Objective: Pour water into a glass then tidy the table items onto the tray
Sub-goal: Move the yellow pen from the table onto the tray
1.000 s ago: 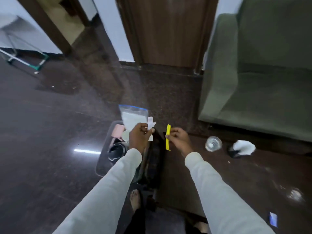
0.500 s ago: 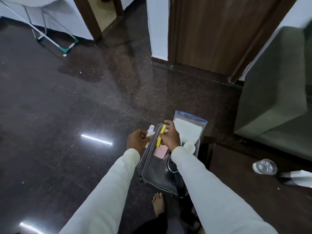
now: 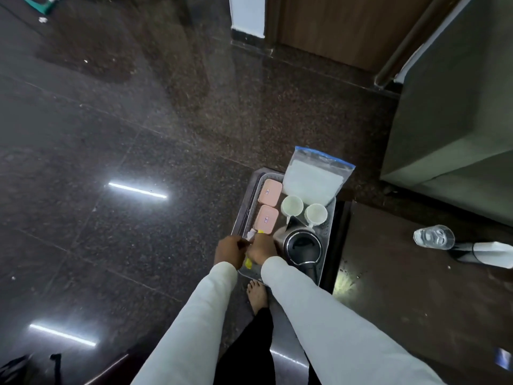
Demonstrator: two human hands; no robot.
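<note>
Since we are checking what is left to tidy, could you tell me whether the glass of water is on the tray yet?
No, the glass stands on the dark table, well to the right of the tray and apart from it.

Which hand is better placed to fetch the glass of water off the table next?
Right, most likely. The glass stands on the table to the person's right of the tray. The right hand is nearer that side; the left hand would have to cross over.

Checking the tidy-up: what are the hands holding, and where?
The right hand grips a yellow sachet around its middle; the left hand pinches a white packet at its lower end, over the tray.
</note>
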